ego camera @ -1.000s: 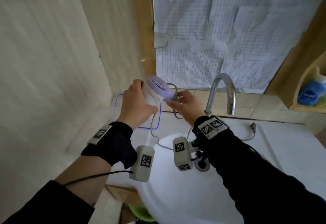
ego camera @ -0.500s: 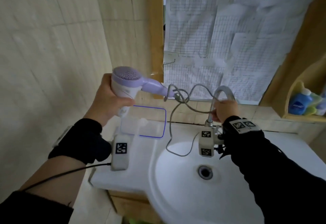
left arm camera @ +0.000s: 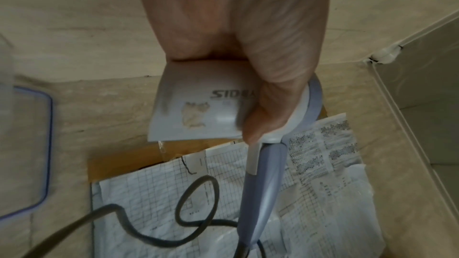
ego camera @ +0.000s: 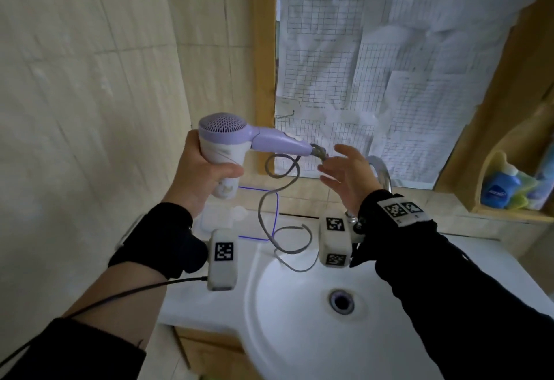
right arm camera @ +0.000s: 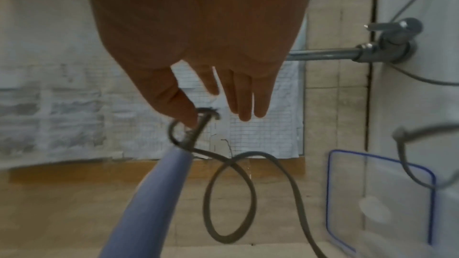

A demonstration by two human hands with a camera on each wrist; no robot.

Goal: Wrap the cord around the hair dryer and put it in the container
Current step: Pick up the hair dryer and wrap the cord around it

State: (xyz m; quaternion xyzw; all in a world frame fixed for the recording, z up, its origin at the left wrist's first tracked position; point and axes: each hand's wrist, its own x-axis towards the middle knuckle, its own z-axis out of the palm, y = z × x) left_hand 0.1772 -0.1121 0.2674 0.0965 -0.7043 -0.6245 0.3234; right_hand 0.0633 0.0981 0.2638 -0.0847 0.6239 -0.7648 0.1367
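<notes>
A purple and white hair dryer (ego camera: pixel 227 137) is held up over the counter, its handle pointing right. My left hand (ego camera: pixel 207 170) grips its white barrel (left arm camera: pixel 198 109). The grey cord (ego camera: pixel 281 170) leaves the handle's end in a loose loop and trails down onto the sink (ego camera: pixel 299 334). My right hand (ego camera: pixel 341 167) is beside the handle's end with its fingers straight and spread. In the right wrist view its thumb (right arm camera: pixel 183 113) touches the cord at that end. The clear container with a blue rim (ego camera: pixel 263 230) stands on the counter below the dryer.
A chrome faucet (ego camera: pixel 382 170) rises just behind my right hand. Gridded paper (ego camera: pixel 389 80) covers the window at the back. A tiled wall (ego camera: pixel 90 110) closes the left side. A blue bottle (ego camera: pixel 499 191) sits on a shelf at the right.
My left hand raised the dryer from the counter and turned its handle to the right. My right hand let go of the cord near the faucet and moved left to the handle's end, now open.
</notes>
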